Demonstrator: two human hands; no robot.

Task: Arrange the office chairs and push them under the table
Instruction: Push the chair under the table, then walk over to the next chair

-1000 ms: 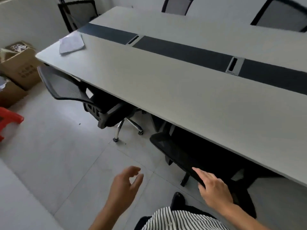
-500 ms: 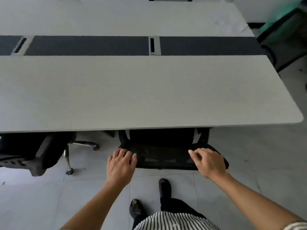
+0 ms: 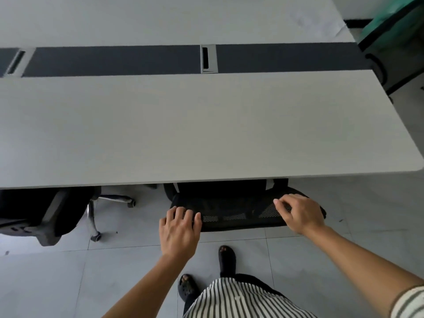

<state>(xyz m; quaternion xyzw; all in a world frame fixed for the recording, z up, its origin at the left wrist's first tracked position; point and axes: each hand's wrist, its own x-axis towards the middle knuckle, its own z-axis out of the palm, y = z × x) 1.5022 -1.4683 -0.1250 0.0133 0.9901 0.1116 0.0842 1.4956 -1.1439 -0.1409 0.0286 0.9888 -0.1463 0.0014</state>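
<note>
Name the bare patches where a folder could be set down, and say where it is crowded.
Bare: the table, from the dark strip to its near edge. Crowded: below that edge, where the left hand and right hand hold the mesh chair, with a second chair to its left.

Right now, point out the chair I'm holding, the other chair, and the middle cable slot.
Held chair (image 3: 231, 218): head view, mesh backrest.
Other chair (image 3: 49, 235): head view, grey back shell.
Middle cable slot (image 3: 205, 58): head view, dark opening.

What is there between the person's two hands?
Head view: black mesh of the chair backrest spans from the left hand to the right hand; both touch it.
</note>
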